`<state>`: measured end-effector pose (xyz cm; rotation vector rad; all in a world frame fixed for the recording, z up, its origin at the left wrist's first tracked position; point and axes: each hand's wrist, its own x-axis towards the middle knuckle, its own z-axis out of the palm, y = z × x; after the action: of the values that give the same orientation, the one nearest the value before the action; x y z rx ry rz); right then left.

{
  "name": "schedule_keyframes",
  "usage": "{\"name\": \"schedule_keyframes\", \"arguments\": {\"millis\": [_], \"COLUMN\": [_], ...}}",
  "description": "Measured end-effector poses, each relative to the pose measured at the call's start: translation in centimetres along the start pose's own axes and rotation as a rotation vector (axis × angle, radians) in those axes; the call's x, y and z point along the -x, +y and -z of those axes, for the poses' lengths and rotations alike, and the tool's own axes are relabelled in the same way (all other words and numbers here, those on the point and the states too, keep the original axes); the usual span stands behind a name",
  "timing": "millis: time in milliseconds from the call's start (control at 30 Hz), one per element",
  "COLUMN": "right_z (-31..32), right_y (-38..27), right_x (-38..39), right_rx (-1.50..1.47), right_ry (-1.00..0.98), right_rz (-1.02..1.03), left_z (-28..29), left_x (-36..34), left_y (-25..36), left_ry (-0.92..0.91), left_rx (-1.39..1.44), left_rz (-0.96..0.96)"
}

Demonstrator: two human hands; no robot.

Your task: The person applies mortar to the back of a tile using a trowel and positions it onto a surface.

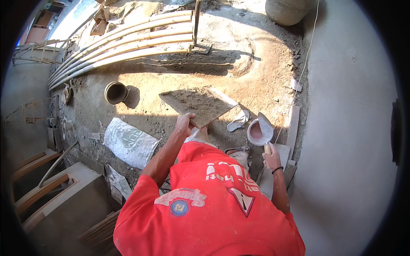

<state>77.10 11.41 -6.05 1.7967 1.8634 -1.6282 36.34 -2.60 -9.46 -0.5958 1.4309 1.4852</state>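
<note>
My left hand (185, 123) is closed on the near edge of a flat, mud-stained board (194, 103), which slants out over the ground in front of me. A rough grey-brown layer covers much of its face, and a pale strip runs along its right edge. In my right hand (272, 158) is the handle of a trowel (265, 126). Its pale blade stands at the right rim of a small white bucket (251, 137); I cannot tell whether it touches. Pinkish, cloudy liquid shows inside the bucket. A pale slipper (238, 121) lies between board and bucket.
Long bamboo poles (141, 37) lie at the far left. A round dark bucket (115, 93) and a white sack (130, 144) are on the dirt to my left. A smooth grey wall (346, 119) rises on the right, with a thin cord (306, 68) alongside it.
</note>
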Motion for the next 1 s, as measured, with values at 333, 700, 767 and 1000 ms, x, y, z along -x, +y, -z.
{"name": "schedule_keyframes", "arguments": {"millis": [333, 700, 767, 1000], "right_z": [-7.0, -7.8, -8.2, -11.1], "right_y": [-27.5, -33.4, -34.1, -35.4], "right_x": [-5.4, -22.3, -26.8, -39.5], "right_rx": [0.466, 0.738, 0.835, 0.905], "right_ry": [-0.243, -0.573, -0.58, -0.601], "right_rz": [0.553, 0.89, 0.849, 0.748], "left_z": [-2.4, -11.8, -13.2, -15.0], "left_x": [-5.3, -6.3, -6.2, -7.0], "left_y": [8.3, 13.5, 13.9, 13.5], "left_ry": [-0.059, 0.132, 0.171, 0.204], "left_rx": [0.177, 0.283, 0.32, 0.275], "left_rz": [-0.046, -0.255, -0.247, -0.274]}}
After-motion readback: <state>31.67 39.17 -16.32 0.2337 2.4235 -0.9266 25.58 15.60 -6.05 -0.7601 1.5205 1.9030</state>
